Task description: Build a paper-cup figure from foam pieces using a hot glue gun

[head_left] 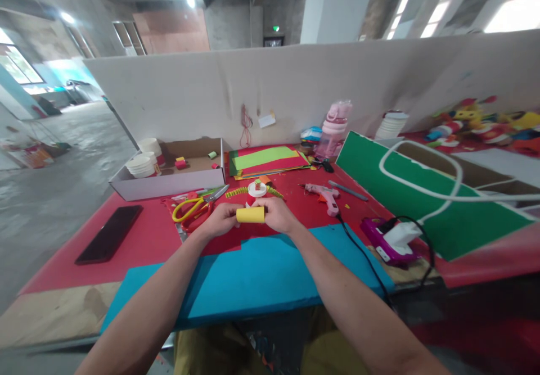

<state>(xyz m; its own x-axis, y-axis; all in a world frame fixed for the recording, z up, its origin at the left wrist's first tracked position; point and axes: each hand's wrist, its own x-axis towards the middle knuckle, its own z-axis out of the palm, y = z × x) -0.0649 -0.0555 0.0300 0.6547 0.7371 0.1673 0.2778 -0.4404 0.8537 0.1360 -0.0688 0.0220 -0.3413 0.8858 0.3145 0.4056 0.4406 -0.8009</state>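
A yellow paper tube (pixel 251 215) lies level between my two hands, above the near part of the red table. My left hand (pixel 221 219) grips its left end, and my right hand (pixel 275 214) is closed round the right end. Just behind the tube stands a small paper cup figure (pixel 256 188) with a white top and folded yellow-green paper strips out to both sides. Scissors (pixel 200 203) with yellow and red handles rest by my left hand. Some fingertips are hidden behind the tube.
A pink glue gun (pixel 324 196) lies to the right, its cord running to a purple power strip (pixel 390 243). A cardboard box (pixel 177 181) with paper cups stands at back left, a black phone (pixel 110 234) before it. Coloured paper sheets (pixel 270 158) and a green board (pixel 417 195) are farther back.
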